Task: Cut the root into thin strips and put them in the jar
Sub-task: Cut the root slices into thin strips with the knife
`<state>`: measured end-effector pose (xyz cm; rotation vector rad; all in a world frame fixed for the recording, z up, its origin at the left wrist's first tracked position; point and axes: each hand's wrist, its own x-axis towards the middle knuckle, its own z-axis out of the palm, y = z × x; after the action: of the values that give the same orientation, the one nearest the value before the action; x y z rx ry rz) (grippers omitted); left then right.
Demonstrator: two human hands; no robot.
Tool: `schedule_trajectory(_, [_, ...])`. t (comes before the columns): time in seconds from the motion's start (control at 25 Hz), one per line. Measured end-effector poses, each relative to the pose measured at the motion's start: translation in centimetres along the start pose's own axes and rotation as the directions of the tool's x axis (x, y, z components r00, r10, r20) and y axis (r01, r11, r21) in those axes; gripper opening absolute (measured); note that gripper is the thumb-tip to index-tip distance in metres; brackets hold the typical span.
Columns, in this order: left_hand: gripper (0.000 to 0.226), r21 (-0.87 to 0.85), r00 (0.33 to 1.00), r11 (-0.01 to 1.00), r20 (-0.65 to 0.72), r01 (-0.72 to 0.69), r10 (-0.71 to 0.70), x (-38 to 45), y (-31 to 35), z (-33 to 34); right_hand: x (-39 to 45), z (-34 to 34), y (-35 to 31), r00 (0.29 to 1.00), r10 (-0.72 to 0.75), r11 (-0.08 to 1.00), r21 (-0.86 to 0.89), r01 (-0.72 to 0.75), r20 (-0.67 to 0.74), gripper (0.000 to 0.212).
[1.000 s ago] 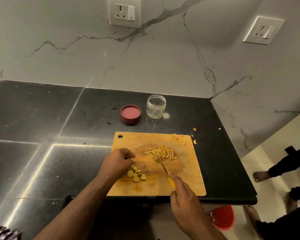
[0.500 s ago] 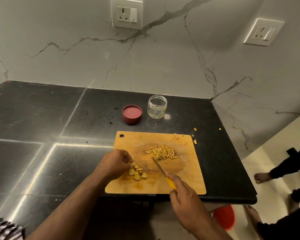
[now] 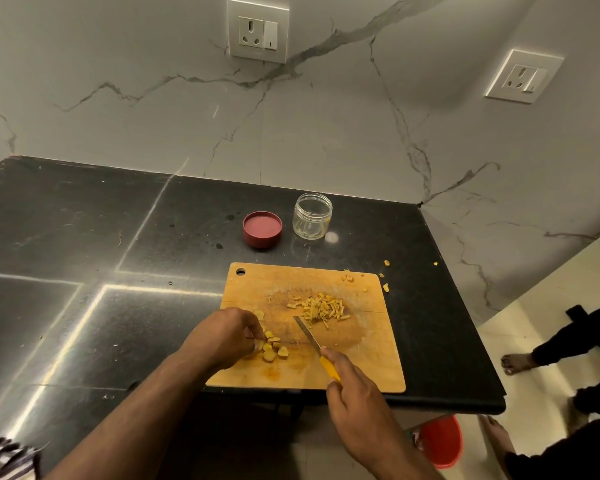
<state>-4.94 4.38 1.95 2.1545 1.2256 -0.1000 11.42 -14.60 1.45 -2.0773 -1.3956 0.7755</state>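
Observation:
A wooden cutting board lies on the black counter near its front edge. A heap of thin yellow root strips sits at the board's middle. Several round root slices lie at the board's left. My left hand rests at these slices, fingertips pinching one. My right hand grips a yellow-handled knife, its blade pointing toward the strips, tip just short of them. The clear jar stands upright and open behind the board, with nothing visible inside.
The jar's red lid lies upside down left of the jar. Small root scraps lie off the board's right corner. The counter ends at the right. A red bucket and another person's feet are on the floor.
The knife has drawn back slightly from the strip heap toward me. My left hand has shifted onto the round slices and closed its fingertips on one.

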Motion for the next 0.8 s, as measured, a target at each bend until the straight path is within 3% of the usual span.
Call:
schedule_trajectory(0.16, [0.012, -0.028, 1.0, 1.0, -0.004, -0.007, 0.007, -0.1, 0.0, 0.0, 0.1, 0.1, 0.0, 1.0, 0.015, 1.0, 0.016, -0.015, 0.003, 0.045])
schedule_trajectory(0.32, [0.01, -0.223, 1.0, 0.975, 0.015, 0.018, -0.015, 0.0, -0.4, -0.6, 0.0, 0.2, 0.0, 1.0, 0.022, 1.0, 0.016, -0.022, 0.002, 0.045])
schedule_trajectory(0.44, [0.01, -0.316, 0.998, 0.949, -0.046, 0.017, -0.033, 0.8, -0.1, -0.8, 0.0, 0.1, 0.0, 0.999, 0.039, 0.999, 0.025, -0.038, -0.009, 0.045])
schedule_trajectory(0.8, [0.019, -0.108, 0.993, 0.991, -0.1, -0.081, 0.07, 4.1, 3.6, 1.1, -0.1, 0.2, -0.4, 0.997, 0.076, 0.997, 0.035, -0.075, -0.016, 0.046])
